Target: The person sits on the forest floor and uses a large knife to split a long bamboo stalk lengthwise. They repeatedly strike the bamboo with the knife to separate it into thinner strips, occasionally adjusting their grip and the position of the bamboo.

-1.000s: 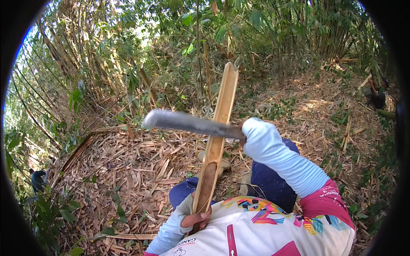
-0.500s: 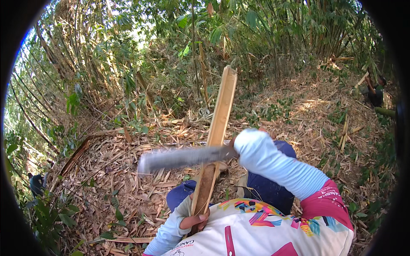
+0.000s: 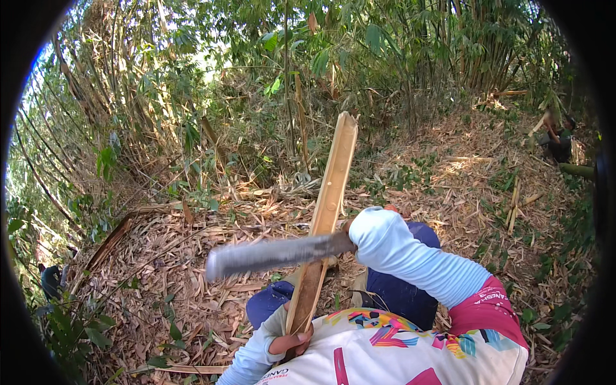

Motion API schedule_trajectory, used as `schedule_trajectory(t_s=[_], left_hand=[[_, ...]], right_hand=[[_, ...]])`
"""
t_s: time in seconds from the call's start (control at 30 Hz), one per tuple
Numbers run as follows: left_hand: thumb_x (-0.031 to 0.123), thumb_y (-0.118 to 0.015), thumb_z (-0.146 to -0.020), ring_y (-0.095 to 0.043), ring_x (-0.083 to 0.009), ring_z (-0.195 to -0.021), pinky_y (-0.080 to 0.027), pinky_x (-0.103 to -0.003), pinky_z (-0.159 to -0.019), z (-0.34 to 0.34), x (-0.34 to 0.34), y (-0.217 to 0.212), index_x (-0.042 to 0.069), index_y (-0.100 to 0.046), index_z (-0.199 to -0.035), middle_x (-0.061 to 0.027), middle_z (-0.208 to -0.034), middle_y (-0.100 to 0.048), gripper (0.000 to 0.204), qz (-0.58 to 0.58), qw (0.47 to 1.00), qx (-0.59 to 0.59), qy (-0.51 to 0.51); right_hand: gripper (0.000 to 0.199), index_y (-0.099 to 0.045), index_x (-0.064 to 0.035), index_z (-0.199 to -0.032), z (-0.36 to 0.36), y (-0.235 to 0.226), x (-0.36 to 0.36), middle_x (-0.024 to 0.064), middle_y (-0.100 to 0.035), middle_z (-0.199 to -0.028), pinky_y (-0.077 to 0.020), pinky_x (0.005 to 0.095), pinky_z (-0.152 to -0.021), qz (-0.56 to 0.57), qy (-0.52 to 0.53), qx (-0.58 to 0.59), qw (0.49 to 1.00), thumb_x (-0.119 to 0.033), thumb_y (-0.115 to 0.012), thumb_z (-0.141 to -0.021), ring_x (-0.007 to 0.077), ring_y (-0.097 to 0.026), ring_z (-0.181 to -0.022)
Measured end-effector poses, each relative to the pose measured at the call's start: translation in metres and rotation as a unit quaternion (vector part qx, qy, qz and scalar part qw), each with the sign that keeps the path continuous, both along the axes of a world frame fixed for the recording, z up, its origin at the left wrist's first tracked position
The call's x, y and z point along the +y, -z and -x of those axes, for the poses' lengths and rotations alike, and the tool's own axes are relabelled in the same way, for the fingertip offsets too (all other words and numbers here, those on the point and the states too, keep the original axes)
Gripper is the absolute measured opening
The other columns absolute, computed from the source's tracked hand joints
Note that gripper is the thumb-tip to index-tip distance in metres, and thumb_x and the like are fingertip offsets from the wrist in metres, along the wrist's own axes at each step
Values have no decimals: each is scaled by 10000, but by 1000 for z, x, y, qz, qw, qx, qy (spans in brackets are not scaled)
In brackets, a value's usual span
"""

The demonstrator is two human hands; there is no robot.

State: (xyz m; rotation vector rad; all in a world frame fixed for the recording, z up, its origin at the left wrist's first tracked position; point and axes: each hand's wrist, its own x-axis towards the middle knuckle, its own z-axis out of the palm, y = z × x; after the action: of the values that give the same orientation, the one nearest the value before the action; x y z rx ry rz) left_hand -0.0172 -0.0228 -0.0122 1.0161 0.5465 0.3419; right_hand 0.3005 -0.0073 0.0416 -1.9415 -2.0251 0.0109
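Observation:
A long piece of split bamboo slants up and away from my lap, its pale hollow side showing. Low against my shirt, my left hand is closed round its near end. My right hand, largely hidden by its pale blue sleeve, grips a machete. The grey machete blade, smeared by motion, points left and crosses in front of the bamboo's middle. Whether the edge touches the bamboo, I cannot tell. A thin sliver curls off the bamboo's right edge just above the blade.
My blue-trousered knees are bent on either side of the bamboo. Dry leaf litter covers the ground. Bamboo stalks and brush stand behind. One person is at far right, another at far left. A bamboo strip lies at lower left.
The machete sits slightly lower in the picture and the bamboo's far end has dropped a little, partly as the view shifted. A thin sliver now shows at the bamboo's right edge.

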Motion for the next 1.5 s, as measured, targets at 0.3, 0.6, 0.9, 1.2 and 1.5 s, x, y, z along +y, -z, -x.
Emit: schedule_trajectory(t_s=[0.3,0.6,0.9,1.2,1.5], left_hand=[[76,-673,-865,-521,-130,-625,-420,-254,-571,-2,3,-4,68,-376,-1278,-45,-832,-556,508,17,999,-5,27],[37,-672,-843,-527,-143,-621,-433,-269,-567,-2,3,0,62,-411,-1252,-61,-812,-560,486,29,999,2,23],[88,-679,-864,-531,-131,-607,-431,-247,-565,-3,3,-4,58,-404,-1234,-56,-789,-556,462,17,999,-4,40],[124,-709,-853,-542,-130,-601,-427,-253,-557,-5,5,-17,38,-480,-1113,-34,-771,-556,358,10,997,-59,46],[125,-705,-827,-568,-129,-585,-482,-268,-502,8,20,-10,17,-444,-1214,-56,-791,-555,480,22,999,-42,-10]], right_hand=[[76,-658,-39,-878,-18,-7,8,181,-677,-802,-557,405,-700,-15,49,13,999,-102,-654,-837,315,-693,-791],[317,-687,-49,-1110,-18,-24,9,212,-696,-931,-568,348,-774,28,44,-7,999,-35,-630,-799,256,-703,-857],[158,-665,-60,-992,-36,-53,41,196,-698,-887,-554,407,-755,181,171,-33,968,-71,-651,-835,328,-698,-850],[312,-627,1,-1050,-233,56,109,183,-656,-913,-528,443,-686,-196,346,724,564,-260,-467,-989,285,-605,-752],[207,-654,-41,-1046,-52,40,2,29,-630,-780,-461,271,-616,-135,198,324,915,-116,-723,-866,102,-559,-685]])
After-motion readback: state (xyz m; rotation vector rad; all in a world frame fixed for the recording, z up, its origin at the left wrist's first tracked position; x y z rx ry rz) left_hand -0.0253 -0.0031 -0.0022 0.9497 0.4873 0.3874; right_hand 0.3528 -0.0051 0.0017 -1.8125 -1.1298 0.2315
